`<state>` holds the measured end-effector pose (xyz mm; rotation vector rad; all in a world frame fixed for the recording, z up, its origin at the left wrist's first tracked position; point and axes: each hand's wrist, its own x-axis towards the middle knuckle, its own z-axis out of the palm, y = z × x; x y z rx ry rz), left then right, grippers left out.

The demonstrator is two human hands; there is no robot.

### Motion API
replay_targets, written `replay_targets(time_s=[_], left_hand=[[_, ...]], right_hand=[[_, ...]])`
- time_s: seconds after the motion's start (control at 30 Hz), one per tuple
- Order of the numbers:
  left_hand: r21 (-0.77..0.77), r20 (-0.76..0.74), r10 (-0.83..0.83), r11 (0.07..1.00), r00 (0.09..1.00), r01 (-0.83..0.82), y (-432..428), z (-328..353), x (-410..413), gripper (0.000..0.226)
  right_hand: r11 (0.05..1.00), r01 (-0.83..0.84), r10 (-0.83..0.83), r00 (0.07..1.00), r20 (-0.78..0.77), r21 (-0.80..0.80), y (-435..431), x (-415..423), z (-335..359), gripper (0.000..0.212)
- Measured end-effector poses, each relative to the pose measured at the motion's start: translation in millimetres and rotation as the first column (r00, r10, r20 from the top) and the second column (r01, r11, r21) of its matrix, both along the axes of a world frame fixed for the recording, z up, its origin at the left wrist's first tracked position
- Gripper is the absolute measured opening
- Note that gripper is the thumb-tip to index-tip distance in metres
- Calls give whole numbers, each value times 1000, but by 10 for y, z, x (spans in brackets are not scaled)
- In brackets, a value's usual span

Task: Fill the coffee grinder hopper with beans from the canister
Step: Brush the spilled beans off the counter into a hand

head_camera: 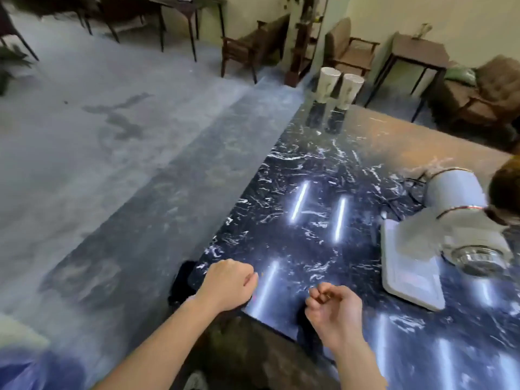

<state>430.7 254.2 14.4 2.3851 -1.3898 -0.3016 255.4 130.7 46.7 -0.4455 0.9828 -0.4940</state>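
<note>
A white coffee grinder stands at the right edge of the dark marble counter, on a white base plate. A metal cup sits under its spout. Its hopper with brown beans is cut off by the frame's right border. No canister is in view. My left hand hovers at the counter's near corner with fingers curled and nothing in it. My right hand is beside it, fingers curled shut, holding nothing, well left of the grinder.
Two white paper cups stand at the counter's far end. A black cable runs behind the grinder. Left of the counter lies grey floor. Wooden chairs and small tables stand along the far wall.
</note>
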Motion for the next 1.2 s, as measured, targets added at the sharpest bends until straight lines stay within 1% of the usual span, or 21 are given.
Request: replay_targets(time_s=[0.03, 0.1, 0.17, 0.23, 0.3, 0.33, 0.37, 0.4, 0.43, 0.47, 0.5, 0.57, 0.63, 0.7, 0.77, 0.87, 0.93, 1.0, 1.1, 1.17, 1.2], left_hand=[[-4, 12, 27, 1000, 1000, -27, 248, -31, 175, 40], [10, 38, 77, 997, 996, -77, 709, -61, 477, 42], [116, 46, 140, 983, 989, -144, 1097, -117, 748, 40], [272, 37, 201, 941, 979, -204, 1433, -242, 969, 37], [419, 1, 275, 873, 962, -250, 1717, -374, 1125, 34], [470, -18, 316, 840, 949, -271, 1832, -444, 1195, 33], [519, -33, 353, 805, 935, -286, 1926, -506, 1270, 33], [561, -49, 388, 773, 921, -295, 2011, -580, 1348, 33], [602, -64, 418, 741, 906, -299, 2081, -658, 1405, 32], [637, -71, 441, 711, 895, -300, 2140, -750, 1466, 31], [669, -80, 453, 685, 888, -289, 2188, -859, 1534, 31], [732, -112, 466, 636, 878, -245, 2255, -1116, 1660, 31], [777, -154, 469, 602, 870, -187, 2273, -1409, 1798, 32], [791, -194, 443, 599, 875, -128, 2203, -1715, 1955, 34], [771, -221, 406, 629, 887, -96, 2054, -2064, 2179, 34], [735, -282, 316, 678, 906, -8, 1761, -2676, 2505, 34], [713, -326, 230, 697, 917, 79, 1546, -3092, 2671, 35], [693, -363, 157, 704, 918, 153, 1325, -3529, 2830, 34], [675, -401, 68, 696, 913, 245, 1050, -4165, 2993, 32], [634, -412, 9, 721, 911, 280, 880, -4529, 3045, 30], [605, -419, -15, 741, 908, 292, 797, -4701, 3055, 28]], right_hand=[[997, -71, 71, 997, 14, 14, 177, 266, -7, 19], [955, -295, 295, 954, -45, -3, 526, 797, -24, 25], [856, -516, 507, 851, -135, -38, 849, 1307, -80, 35], [734, -672, 644, 734, -216, -98, 1187, 1748, -141, 41], [579, -793, 725, 606, -327, -189, 1481, 2130, -269, 46], [465, -848, 738, 530, -418, -255, 1608, 2302, -349, 48], [323, -891, 724, 450, -523, -319, 1725, 2460, -463, 49], [181, -921, 694, 368, -619, -345, 1829, 2600, -596, 49], [71, -945, 656, 286, -698, -321, 1916, 2721, -760, 48], [6, -961, 631, 219, -744, -277, 1981, 2835, -954, 46], [-22, -978, 628, 149, -764, -209, 2020, 2942, -1175, 43], [0, -999, 629, 42, -776, -54, 2032, 3080, -1610, 36], [89, -993, 611, -4, -791, 75, 1982, 3133, -1960, 35], [220, -961, 579, -8, -815, 166, 1898, 3167, -2209, 38], [340, -914, 544, -2, -839, 222, 1813, 3275, -2522, 39], [434, -869, 488, 7, -873, 236, 1693, 3495, -3147, 36], [452, -858, 459, -9, -889, 242, 1603, 3617, -3553, 36], [447, -858, 436, -39, -899, 254, 1484, 3721, -3956, 36], [377, -879, 424, -117, -898, 292, 1268, 3814, -4575, 25], [332, -891, 417, -156, -895, 310, 1128, 3804, -4935, 12], [326, -893, 407, -164, -898, 311, 1061, 3790, -5080, 9]])
